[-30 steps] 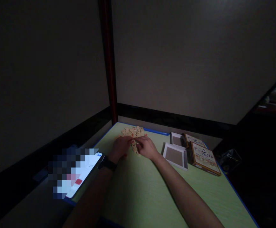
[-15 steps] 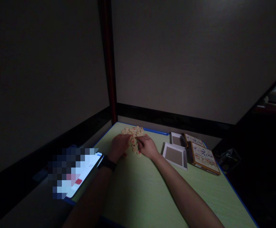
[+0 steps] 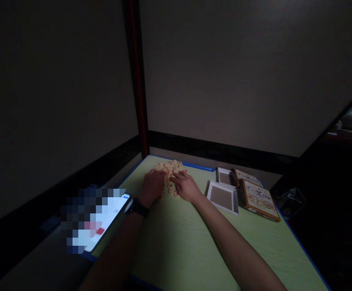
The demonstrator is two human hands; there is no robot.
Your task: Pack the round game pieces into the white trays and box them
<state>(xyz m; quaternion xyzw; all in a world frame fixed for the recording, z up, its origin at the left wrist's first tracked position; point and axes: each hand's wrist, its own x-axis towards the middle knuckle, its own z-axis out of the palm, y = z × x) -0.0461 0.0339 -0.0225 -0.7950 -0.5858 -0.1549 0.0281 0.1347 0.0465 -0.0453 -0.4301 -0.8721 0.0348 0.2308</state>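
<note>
A heap of small pale round game pieces (image 3: 170, 166) with red and dark marks lies at the far end of a light green table (image 3: 182, 242). My left hand (image 3: 152, 186), with a dark watch on its wrist, rests palm down at the heap's left edge, fingers stretched flat. My right hand (image 3: 187, 186) lies palm down on the heap's right side, fingers spread over the pieces. A few pieces show in the gap between the two hands. Neither hand grips anything that I can see.
Two shallow white box trays (image 3: 222, 197) sit right of my hands, with two printed box lids (image 3: 259, 195) beyond them. A lit phone (image 3: 103, 222) lies at the table's left edge. A dark red post (image 3: 136, 76) and walls close the far corner.
Both hands have slid a little farther into the heap and flattened out; the pieces between them have shifted slightly.
</note>
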